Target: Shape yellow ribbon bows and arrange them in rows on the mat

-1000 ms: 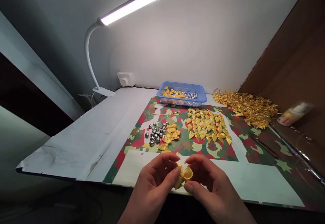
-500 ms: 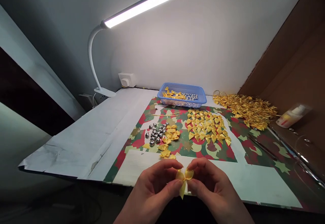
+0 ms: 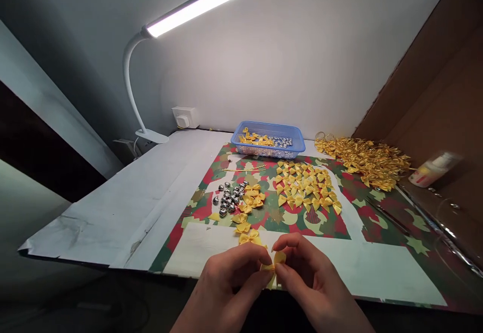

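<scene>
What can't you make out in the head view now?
Head view:
Yellow bow: partly hidden by left hand and right hand.
Lamp: far end cut off by top edge.
Bottle: label blurred.
Bells in blue basket: too small to count.

Bow (image 3: 279, 258), near edge of the surface (image 3: 396, 272): yellow ribbon cloth, smooth, softly satiny from where I stand.
Spread bows (image 3: 309, 190), mid-surface: similar cloth with a light sheen.
Silver balls (image 3: 224, 205): metallic-looking, mirror-glossy.
Basket (image 3: 299, 147), far edge: blue plastic, perforated, faintly shiny.
Golden heap (image 3: 372, 162), far right corner: crinkled, foil-bright.
White sheet (image 3: 132, 197), left edge: paper-like, mostly matt, creased and scuffed toward the near left corner.
Brown panel (image 3: 430, 96), right edge: cardboard-looking, matt, roughly cut.
Bottle (image 3: 430, 171), beside it: translucent plastic, smooth.
</scene>
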Available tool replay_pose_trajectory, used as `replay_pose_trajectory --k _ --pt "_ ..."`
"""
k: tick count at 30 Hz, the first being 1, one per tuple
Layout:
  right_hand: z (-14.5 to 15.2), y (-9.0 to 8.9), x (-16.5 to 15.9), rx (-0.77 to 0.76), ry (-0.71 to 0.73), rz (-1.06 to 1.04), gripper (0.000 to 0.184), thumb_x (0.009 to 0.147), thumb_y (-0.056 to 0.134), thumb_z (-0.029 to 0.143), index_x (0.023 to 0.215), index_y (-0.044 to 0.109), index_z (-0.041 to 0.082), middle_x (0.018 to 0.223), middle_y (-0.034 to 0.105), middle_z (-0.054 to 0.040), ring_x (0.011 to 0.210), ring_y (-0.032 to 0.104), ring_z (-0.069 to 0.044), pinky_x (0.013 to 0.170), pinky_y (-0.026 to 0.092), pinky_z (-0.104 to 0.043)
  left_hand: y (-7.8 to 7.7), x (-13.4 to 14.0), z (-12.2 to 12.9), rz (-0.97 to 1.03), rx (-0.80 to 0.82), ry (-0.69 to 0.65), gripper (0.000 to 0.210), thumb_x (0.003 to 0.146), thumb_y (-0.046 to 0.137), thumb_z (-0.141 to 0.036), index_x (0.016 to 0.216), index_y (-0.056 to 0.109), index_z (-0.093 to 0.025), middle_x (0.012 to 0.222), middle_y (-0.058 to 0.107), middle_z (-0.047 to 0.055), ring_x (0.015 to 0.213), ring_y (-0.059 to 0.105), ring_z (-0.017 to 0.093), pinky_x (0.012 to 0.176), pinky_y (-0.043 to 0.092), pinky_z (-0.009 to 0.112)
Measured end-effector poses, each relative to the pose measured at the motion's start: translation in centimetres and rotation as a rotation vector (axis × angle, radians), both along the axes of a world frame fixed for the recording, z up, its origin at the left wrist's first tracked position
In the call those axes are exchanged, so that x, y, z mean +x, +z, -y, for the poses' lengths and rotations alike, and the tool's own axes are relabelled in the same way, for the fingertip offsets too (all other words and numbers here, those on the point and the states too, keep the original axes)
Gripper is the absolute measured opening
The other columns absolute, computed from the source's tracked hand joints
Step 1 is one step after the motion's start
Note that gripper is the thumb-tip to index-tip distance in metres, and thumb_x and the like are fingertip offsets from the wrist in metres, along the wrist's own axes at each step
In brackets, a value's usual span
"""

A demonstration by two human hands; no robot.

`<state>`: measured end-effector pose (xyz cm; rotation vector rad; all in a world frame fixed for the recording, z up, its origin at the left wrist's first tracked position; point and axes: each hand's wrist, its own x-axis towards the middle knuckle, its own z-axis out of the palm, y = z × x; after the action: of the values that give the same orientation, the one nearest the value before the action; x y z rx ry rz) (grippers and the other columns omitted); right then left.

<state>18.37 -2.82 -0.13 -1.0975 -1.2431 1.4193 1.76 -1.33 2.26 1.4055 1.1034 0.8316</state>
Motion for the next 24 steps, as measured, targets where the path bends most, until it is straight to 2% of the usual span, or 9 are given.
replay_pose_trajectory --k 3,8,11,15,17,20,24 --pt "0.08 -0.07 0.1 0.028 0.006 0.097 0.02 0.089 0.061 0.041 0.099 0.063 0.023 0.077 0.06 0.0005 0.07 0.054 -0.015 0.064 0.044 -0.024 -0.1 -0.18 -0.12 -0.104 0.049 -0.016 0.017 0.086 0.064 -0.03 0.072 0.064 -0.021 0.066 0.059 -0.001 0.061 0.051 0.017 0.056 0.044 0.024" --pt "0.09 -0.29 0.04 0.162 -0.024 0.236 0.014 0.091 0.057 0.032 0.099 0.064 0.023 0.085 0.065 -0.0016 0.072 0.059 -0.016 0.064 0.047 -0.023 -0.4 -0.32 -0.31 -0.176 0.041 -0.06 0.016 0.088 0.059 -0.027 0.074 0.062 -0.021 0.071 0.062 0.001 0.068 0.057 0.02 0.063 0.046 0.027" --pt "0.16 -0.33 -0.2 0.264 -0.039 0.305 0.013 0.092 0.052 0.024 0.099 0.062 0.026 0.083 0.065 0.0005 0.069 0.058 -0.015 0.064 0.047 -0.023 -0.33 -0.32 -0.36 -0.119 -0.007 -0.088 0.014 0.09 0.056 -0.026 0.077 0.061 -0.021 0.073 0.061 0.0 0.071 0.055 0.019 0.066 0.046 0.027" --pt "0.41 -0.32 -0.43 0.353 -0.054 0.361 0.026 0.084 0.053 0.012 0.103 0.059 0.028 0.087 0.065 0.002 0.076 0.061 -0.015 0.07 0.048 -0.021 -0.06 -0.28 -0.28 -0.035 -0.078 -0.107 0.018 0.091 0.054 -0.027 0.075 0.058 -0.02 0.072 0.058 -0.001 0.07 0.052 0.018 0.066 0.045 0.026" --pt "0.55 -0.27 -0.42 0.343 -0.049 0.389 0.027 0.081 0.053 0.01 0.101 0.058 0.027 0.087 0.064 0.0018 0.077 0.061 -0.015 0.07 0.047 -0.022 0.05 -0.28 -0.28 -0.009 -0.107 -0.131 0.018 0.091 0.055 -0.028 0.075 0.057 -0.019 0.071 0.056 -0.002 0.069 0.05 0.017 0.065 0.044 0.026" --pt "0.66 -0.09 -0.27 0.226 -0.002 0.41 0.026 0.079 0.053 0.01 0.099 0.058 0.025 0.085 0.062 0.0014 0.077 0.058 -0.016 0.072 0.047 -0.023 0.22 -0.39 -0.38 0.05 -0.163 -0.174 0.02 0.091 0.056 -0.029 0.074 0.055 -0.019 0.071 0.054 -0.002 0.069 0.048 0.016 0.065 0.043 0.026" --pt "0.47 0.27 0.03 0.119 0.074 0.341 0.021 0.078 0.054 0.01 0.095 0.059 0.023 0.085 0.062 0.0 0.081 0.059 -0.017 0.075 0.048 -0.025 0.31 -0.69 -0.66 0.157 -0.244 -0.233 0.02 0.091 0.059 -0.028 0.074 0.056 -0.017 0.072 0.055 -0.002 0.069 0.047 0.015 0.066 0.041 0.027"
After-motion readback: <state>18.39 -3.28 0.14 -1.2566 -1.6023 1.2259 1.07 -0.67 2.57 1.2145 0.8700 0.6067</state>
